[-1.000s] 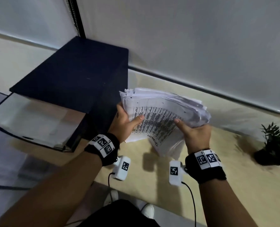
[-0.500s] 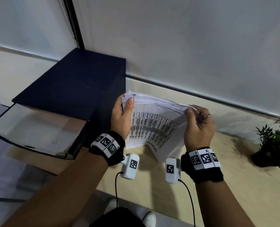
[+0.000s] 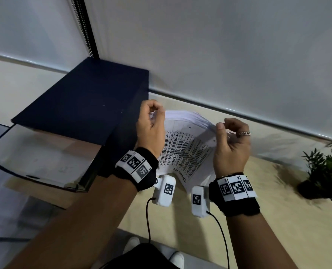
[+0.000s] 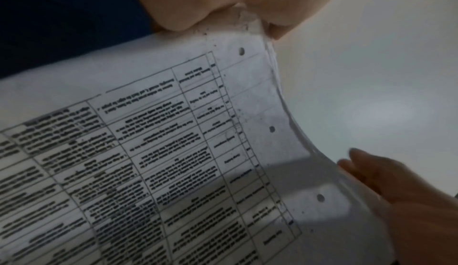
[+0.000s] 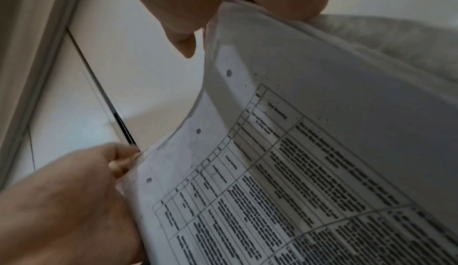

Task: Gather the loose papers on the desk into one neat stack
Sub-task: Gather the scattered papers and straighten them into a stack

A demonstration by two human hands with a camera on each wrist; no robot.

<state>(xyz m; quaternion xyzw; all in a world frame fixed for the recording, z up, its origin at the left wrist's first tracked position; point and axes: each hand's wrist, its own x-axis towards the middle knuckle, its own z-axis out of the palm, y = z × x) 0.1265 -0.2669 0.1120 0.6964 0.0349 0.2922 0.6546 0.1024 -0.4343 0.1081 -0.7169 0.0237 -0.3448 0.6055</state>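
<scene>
A thick sheaf of white papers (image 3: pixel 186 146) with a printed table and punched holes stands on edge above the beige desk (image 3: pixel 268 200), bowed between both hands. My left hand (image 3: pixel 151 125) grips its top left corner, thumb and fingers curled over the edge. My right hand (image 3: pixel 231 136) grips the top right corner, a ring on one finger. In the left wrist view the papers (image 4: pixel 173 151) fill the frame under the pinching left hand (image 4: pixel 238 4). The right wrist view shows the sheaf (image 5: pixel 310 161) held from above by the right hand (image 5: pixel 235 4).
A dark blue box (image 3: pixel 87 101) stands just left of the papers, on top of an open binder (image 3: pixel 37 160). A small potted plant (image 3: pixel 324 171) sits at the desk's right end. A white wall with a rail (image 3: pixel 239 113) runs behind.
Both hands have shifted from the sheaf's sides up to its top corners, and the fanned sheets have closed into a tighter bundle, lowered toward the desk.
</scene>
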